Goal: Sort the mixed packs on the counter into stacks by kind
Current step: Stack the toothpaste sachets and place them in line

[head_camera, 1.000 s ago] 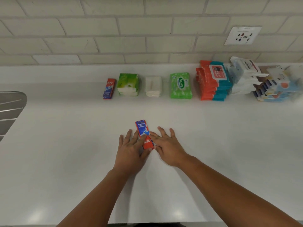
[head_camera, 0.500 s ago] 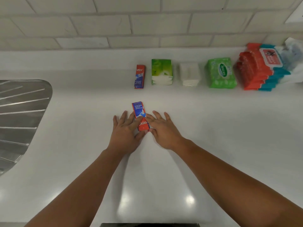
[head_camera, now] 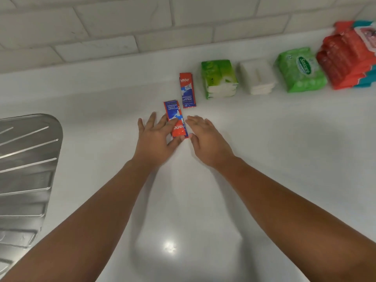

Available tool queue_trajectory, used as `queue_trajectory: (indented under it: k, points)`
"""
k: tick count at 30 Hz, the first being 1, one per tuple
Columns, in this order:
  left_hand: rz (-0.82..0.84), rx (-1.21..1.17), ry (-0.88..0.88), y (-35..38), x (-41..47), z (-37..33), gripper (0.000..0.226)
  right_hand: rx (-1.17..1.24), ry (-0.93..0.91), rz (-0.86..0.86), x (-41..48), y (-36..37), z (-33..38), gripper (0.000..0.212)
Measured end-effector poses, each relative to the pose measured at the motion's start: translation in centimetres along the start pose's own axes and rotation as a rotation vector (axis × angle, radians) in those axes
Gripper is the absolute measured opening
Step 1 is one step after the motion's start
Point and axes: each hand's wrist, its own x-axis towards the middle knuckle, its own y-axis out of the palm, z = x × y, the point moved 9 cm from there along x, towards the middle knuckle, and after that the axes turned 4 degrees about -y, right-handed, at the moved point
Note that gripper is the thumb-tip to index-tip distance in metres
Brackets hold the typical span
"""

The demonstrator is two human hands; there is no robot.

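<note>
Red-and-blue flat toothpaste sachet lies on white counter toward back edge, just before matching sachet. Left hand flat, straight fingers touching it; right hand flat, fingers relaxed, just beside.

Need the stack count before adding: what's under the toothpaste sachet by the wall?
A red edge of another sachet peeks out along the right side of the far toothpaste sachet, on the white counter. How many lie beneath is covered by it.

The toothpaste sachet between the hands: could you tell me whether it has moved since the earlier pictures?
Yes. The toothpaste sachet has slid toward the wall: its far end now lies beside the sachet stack, which was well beyond it earlier.
</note>
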Motion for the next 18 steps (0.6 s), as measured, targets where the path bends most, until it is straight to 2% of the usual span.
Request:
queue_trajectory:
  k: [3,5,13,18]
  points:
    - [-0.006,-0.004,0.024,-0.1,2.0,0.6,0.071,0.000,0.090,-0.191,1.4,-1.8,-1.2,0.046]
    - [0.005,-0.002,0.025,0.1,3.1,1.1,0.072,-0.015,0.124,-0.222,2.5,-2.1,-1.9,0.049]
    - [0.056,0.008,0.051,0.8,6.6,2.2,0.074,-0.092,0.164,-0.080,5.2,-0.4,-2.9,0.056]
    - [0.100,0.008,0.049,1.4,8.1,2.3,0.067,-0.127,0.164,-0.048,5.9,-0.1,-3.2,0.056]
